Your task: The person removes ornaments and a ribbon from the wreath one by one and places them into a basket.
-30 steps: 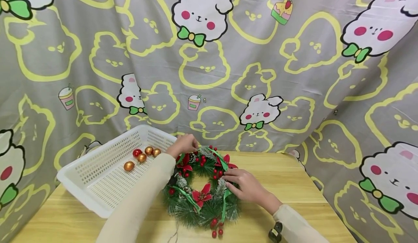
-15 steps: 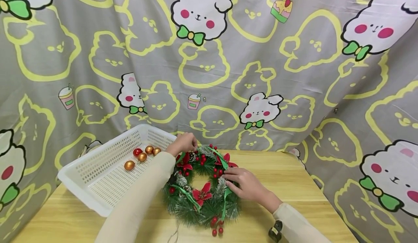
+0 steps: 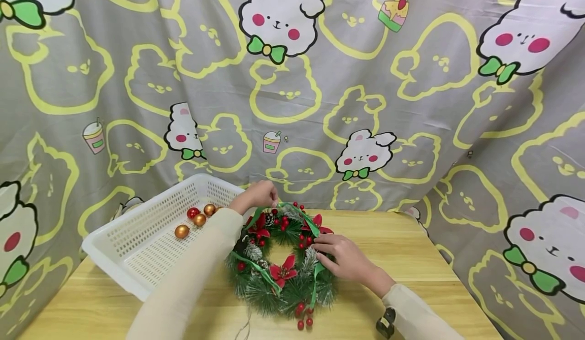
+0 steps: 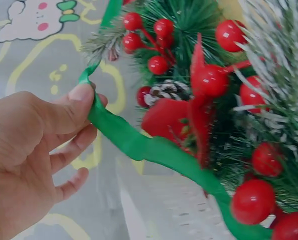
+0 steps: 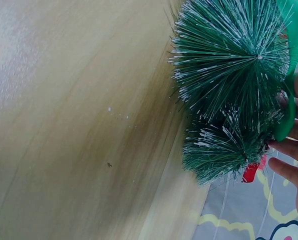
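A green pine wreath (image 3: 269,297) with red poinsettias, red berries, pinecones and frosted sprigs lies on the table. A green ribbon (image 4: 134,142) winds around it. At the wreath's far left, my left hand (image 3: 259,196) pinches the ribbon between thumb and forefinger and holds a stretch raised; its other fingers are loosely bent. On the wreath's right side rests my right hand (image 3: 345,258), its fingers spread across the ribbon and the needles. In the right wrist view, the fingers (image 5: 286,150) touch the ribbon's edge; part of the hand is cut off by the frame.
Left of the wreath stands a white plastic basket (image 3: 116,269) holding gold balls (image 3: 182,232) and a red ball (image 3: 193,212). A thin twine (image 3: 247,325) lies in front on the wooden table (image 3: 393,238). A patterned curtain (image 3: 292,177) hangs behind.
My left hand has risen slightly and shifted a little left, drawing the ribbon along the wreath's left side outward. The right hand stays in place on the wreath.
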